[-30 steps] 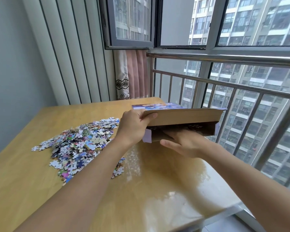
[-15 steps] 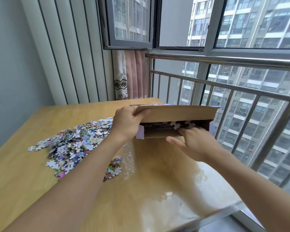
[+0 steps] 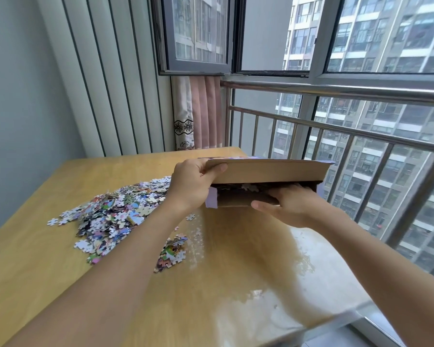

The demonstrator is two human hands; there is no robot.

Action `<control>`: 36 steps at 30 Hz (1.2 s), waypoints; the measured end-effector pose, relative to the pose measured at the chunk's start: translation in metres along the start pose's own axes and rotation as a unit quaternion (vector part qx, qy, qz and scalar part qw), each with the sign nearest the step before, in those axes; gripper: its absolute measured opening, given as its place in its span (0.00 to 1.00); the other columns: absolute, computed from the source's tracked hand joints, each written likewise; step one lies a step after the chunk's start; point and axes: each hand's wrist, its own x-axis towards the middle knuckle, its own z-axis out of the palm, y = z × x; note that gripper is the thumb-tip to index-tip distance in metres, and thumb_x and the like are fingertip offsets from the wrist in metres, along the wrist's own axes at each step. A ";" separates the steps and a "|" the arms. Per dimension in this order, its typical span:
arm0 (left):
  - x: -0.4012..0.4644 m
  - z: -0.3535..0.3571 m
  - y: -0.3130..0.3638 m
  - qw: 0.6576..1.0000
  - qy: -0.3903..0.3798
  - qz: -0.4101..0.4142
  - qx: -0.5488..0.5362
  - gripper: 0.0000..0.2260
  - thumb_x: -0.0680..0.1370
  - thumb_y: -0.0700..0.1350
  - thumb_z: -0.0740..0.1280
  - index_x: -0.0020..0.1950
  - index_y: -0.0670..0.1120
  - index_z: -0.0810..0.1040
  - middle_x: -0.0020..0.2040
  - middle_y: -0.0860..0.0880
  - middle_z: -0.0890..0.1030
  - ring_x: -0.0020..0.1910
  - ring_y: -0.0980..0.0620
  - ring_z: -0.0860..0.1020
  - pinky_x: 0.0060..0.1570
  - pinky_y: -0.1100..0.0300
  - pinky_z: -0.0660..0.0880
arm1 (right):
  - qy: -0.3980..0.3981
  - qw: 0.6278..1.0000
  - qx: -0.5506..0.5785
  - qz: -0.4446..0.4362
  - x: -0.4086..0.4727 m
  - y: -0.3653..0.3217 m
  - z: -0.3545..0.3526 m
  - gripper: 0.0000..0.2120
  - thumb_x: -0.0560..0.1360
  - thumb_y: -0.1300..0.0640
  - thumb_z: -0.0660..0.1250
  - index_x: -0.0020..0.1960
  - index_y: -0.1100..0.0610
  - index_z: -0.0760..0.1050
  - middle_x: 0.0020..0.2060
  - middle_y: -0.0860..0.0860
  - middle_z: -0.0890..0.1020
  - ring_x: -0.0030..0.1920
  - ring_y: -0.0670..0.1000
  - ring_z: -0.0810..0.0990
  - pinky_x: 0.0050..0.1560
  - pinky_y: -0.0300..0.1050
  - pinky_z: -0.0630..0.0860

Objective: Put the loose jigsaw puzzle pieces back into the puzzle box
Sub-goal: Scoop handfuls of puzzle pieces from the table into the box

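The left hand (image 3: pixel 189 187) grips the lid flap of the puzzle box (image 3: pixel 268 171), thumb curled under. The right hand (image 3: pixel 290 205) reaches into the opening; its grip cannot be told. Risk, as judged: tilting the box spills pieces (image 3: pixel 110 214) onto the table (image 3: pixel 30 266). The long axis runs left-right; the opening faces the person.

Left hand (image 3: pixel 189 187) grips lid flap (image 3: pixel 271 171) of puzzle box (image 3: pixel 236 200), thumb on underside, holding it up. Right hand (image 3: pixel 292 206) at box opening, fingers inside w/ a few pieces visible. Big pile of loose puzzle pieces (image 3: pixel 110 214) on wooden table (image 3: pixel 35 271), left of box. Railing (image 3: pixel 336 91) & window behind.
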 end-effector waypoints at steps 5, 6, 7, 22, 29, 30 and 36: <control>-0.001 0.002 0.000 1.000 0.006 -0.007 -0.009 0.10 0.79 0.51 0.70 0.56 0.49 0.86 0.46 0.49 0.86 0.49 0.45 0.81 0.51 0.51 0.78 | -0.049 0.987 0.133 -0.069 0.001 -0.021 -0.006 0.30 0.76 0.27 0.52 0.72 0.40 0.71 0.65 0.43 0.79 0.60 0.47 0.76 0.64 0.47 0.74; -0.001 0.002 0.001 1.000 0.005 -0.009 -0.014 0.10 0.79 0.51 0.70 0.55 0.49 0.86 0.47 0.49 0.86 0.50 0.46 0.82 0.52 0.51 0.78 | -0.055 0.985 0.139 -0.091 0.003 -0.030 -0.007 0.29 0.77 0.28 0.53 0.72 0.41 0.71 0.66 0.43 0.78 0.61 0.46 0.76 0.64 0.47 0.73; -0.001 0.002 0.001 1.000 0.005 -0.012 -0.016 0.10 0.79 0.51 0.70 0.55 0.49 0.86 0.47 0.49 0.86 0.50 0.45 0.82 0.52 0.50 0.78 | -0.056 0.983 0.134 -0.114 0.005 -0.039 -0.008 0.31 0.76 0.28 0.54 0.72 0.42 0.71 0.67 0.43 0.78 0.63 0.47 0.76 0.65 0.48 0.73; -0.002 0.001 -0.002 0.999 -0.029 -0.010 -0.021 0.10 0.78 0.51 0.71 0.49 0.46 0.87 0.43 0.46 0.86 0.47 0.43 0.81 0.49 0.49 0.78 | -0.097 0.987 0.057 -0.118 0.026 -0.077 -0.003 0.40 0.74 0.26 0.61 0.78 0.46 0.62 0.74 0.48 0.71 0.71 0.53 0.70 0.66 0.45 0.68; -0.005 0.010 -0.002 0.999 -0.037 -0.014 -0.029 0.10 0.78 0.51 0.71 0.52 0.47 0.87 0.44 0.54 0.86 0.45 0.53 0.82 0.47 0.55 0.79 | -0.107 0.989 0.066 -0.077 0.033 -0.056 0.000 0.44 0.67 0.19 0.57 0.77 0.40 0.64 0.73 0.41 0.71 0.71 0.49 0.69 0.70 0.45 0.64; -0.005 0.011 -0.002 0.999 -0.034 -0.012 -0.028 0.10 0.78 0.51 0.71 0.53 0.47 0.87 0.44 0.54 0.86 0.46 0.52 0.83 0.48 0.54 0.79 | -0.103 0.989 0.080 -0.074 0.034 -0.051 0.001 0.44 0.66 0.18 0.55 0.76 0.39 0.64 0.73 0.40 0.71 0.72 0.48 0.68 0.73 0.46 0.64; -0.001 0.011 -0.005 0.999 -0.024 -0.006 -0.023 0.12 0.79 0.53 0.70 0.50 0.46 0.87 0.43 0.49 0.86 0.46 0.45 0.82 0.48 0.48 0.79 | 0.030 0.989 0.127 -0.070 0.021 -0.029 0.013 0.30 0.77 0.28 0.50 0.66 0.44 0.77 0.59 0.46 0.83 0.58 0.50 0.79 0.59 0.48 0.75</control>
